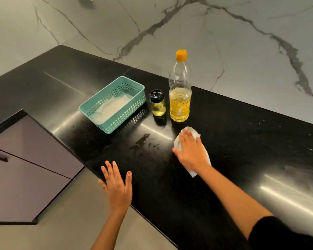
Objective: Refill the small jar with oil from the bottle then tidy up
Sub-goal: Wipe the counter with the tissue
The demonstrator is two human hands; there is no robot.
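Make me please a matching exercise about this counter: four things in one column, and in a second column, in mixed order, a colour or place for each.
Things:
1. bottle
2. jar
3. basket
4. paper towel

Descriptions:
a. under the right hand
b. has a black lid
c. has an orange cap
d. teal

Pairs: 1-c, 2-b, 3-d, 4-a
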